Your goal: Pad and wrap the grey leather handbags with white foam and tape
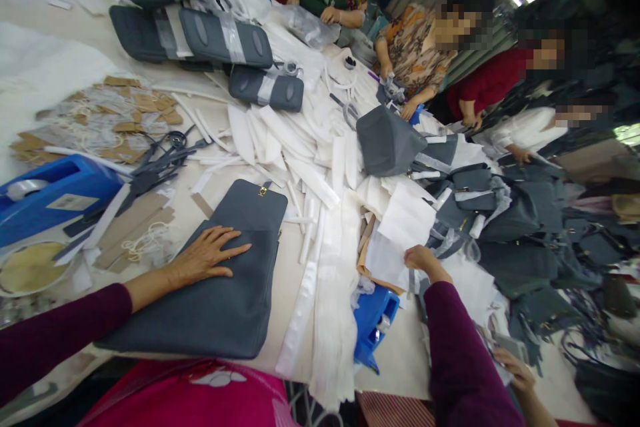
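Observation:
A dark blue-grey bag (225, 307) lies flat on the table in front of me, its flap open toward the far side and a small gold clasp (263, 191) on the flap. My left hand (210, 253) rests on the bag, palm down with fingers spread. Out to the right, my right hand (425, 260) is closed at the edge of a thin translucent white sheet (385, 260) on a stack. Its fingertips are partly hidden. White paper (407, 213) lies just beyond that hand.
White padding strips (335, 293) run down the table's middle. A blue tape dispenser (375, 327) stands at the front edge, another blue dispenser (55, 193) at left. Wrapped bags (225, 37) are piled at back left, more dark bags (520, 260) at right. Several co-workers stand along the far side.

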{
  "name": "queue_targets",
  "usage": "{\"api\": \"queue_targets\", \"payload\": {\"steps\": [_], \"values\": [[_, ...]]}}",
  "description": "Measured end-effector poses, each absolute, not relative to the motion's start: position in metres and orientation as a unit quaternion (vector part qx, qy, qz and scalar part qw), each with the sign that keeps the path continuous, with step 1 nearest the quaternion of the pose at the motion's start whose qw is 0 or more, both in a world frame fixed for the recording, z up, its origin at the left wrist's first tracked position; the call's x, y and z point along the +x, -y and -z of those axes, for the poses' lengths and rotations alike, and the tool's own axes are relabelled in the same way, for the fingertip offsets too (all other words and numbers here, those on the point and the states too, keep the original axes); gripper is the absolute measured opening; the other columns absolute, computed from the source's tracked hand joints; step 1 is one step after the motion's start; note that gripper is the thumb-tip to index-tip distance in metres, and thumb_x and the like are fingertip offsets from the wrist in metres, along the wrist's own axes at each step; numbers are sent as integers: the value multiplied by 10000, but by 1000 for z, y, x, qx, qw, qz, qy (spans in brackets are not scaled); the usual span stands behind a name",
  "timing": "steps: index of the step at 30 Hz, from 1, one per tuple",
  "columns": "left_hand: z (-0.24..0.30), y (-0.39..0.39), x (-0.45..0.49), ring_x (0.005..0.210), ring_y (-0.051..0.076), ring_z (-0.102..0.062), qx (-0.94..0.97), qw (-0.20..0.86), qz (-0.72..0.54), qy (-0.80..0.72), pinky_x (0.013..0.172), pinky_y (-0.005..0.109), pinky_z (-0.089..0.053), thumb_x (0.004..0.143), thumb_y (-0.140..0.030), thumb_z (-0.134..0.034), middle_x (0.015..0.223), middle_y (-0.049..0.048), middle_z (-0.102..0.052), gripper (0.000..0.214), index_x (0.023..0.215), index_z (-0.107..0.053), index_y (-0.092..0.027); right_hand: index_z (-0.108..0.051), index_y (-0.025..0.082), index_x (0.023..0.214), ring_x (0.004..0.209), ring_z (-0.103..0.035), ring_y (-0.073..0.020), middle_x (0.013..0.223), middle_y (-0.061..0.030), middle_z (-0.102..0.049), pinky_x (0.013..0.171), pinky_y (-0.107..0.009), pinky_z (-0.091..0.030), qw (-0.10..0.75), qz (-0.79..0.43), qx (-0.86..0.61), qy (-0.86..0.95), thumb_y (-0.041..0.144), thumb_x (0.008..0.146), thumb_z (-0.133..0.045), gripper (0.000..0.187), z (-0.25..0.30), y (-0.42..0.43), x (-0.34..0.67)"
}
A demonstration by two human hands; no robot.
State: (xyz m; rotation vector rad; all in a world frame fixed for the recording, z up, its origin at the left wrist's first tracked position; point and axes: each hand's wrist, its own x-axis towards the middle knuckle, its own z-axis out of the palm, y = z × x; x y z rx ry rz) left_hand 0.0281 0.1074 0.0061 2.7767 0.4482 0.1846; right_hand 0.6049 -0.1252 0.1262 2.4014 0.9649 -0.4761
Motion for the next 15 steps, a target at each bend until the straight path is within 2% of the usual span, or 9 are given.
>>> {"api": "queue_targets", "payload": {"steps": [5, 10, 15], "values": [[-8, -107, 27, 1253, 296, -387, 973, 159, -71, -150, 1043, 446, -291, 827, -647, -515, 1382, 71, -472, 652, 1418, -346, -430, -698, 181, 830, 724, -626, -138, 757, -4, -678, 655, -238, -474, 180, 202, 896, -353, 211, 801, -614, 94, -148, 131, 590], [-7, -106, 26, 1261, 302, -375, 975, 152, -65, -148, 1041, 458, -294, 833, -634, -518, 1388, 82, -457, 664, 1432, -320, -427, -730, 177, 792, 824, -646, -263, 799, -117, -701, 642, -296, -426, 117, 105, 936, -315, 161, 692, -534, 220, -163, 133, 571], [-2, -108, 26, 1274, 309, -358, 974, 163, -65, -146, 1050, 468, -282, 840, -615, -525, 1401, 90, -435, 649, 1430, -343, -411, -710, 146, 853, 807, -655, -224, 799, -82, -707, 672, -262, -467, 17, 153, 925, -346, 240, 711, -494, 275, -182, 127, 560]]}}
